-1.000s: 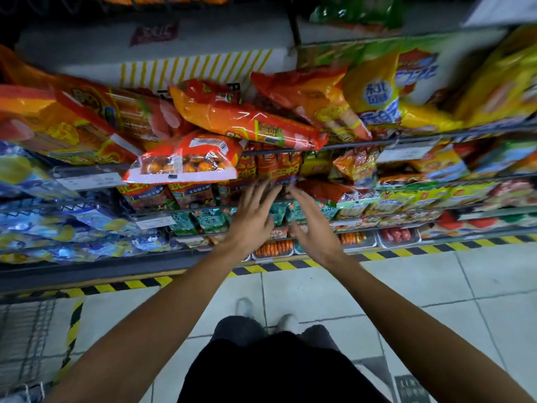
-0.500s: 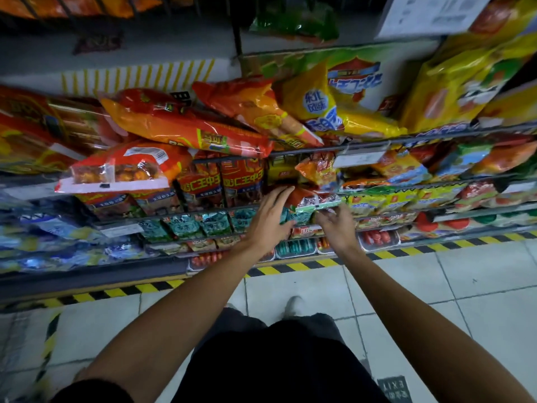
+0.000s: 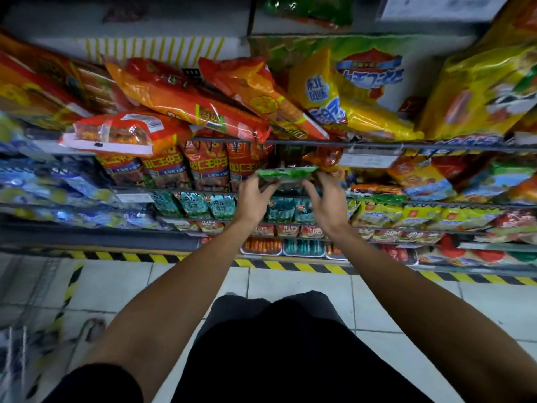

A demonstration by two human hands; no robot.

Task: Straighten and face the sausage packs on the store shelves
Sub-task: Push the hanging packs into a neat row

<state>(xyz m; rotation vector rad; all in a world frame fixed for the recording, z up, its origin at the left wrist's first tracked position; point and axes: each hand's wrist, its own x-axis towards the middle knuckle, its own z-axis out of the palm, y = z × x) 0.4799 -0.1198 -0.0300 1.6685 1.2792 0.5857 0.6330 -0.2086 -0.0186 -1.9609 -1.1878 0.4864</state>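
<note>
Pale square floor tiles [image 3: 296, 286] with dark grout fill the lower frame from 4 to 8 o'clock. A yellow-and-black hazard stripe [image 3: 279, 264] crosses the middle from 9 to 3 o'clock along the shelving's foot. Wire shelf rails [image 3: 436, 146] span the upper half under dim light.

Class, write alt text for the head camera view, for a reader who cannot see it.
Seen from above, a person's left hand and right hand hold a green pack by its two ends in front of crowded store shelves. Red and orange sausage packs lie askew on the shelf above, over a row of upright red packs.
</note>
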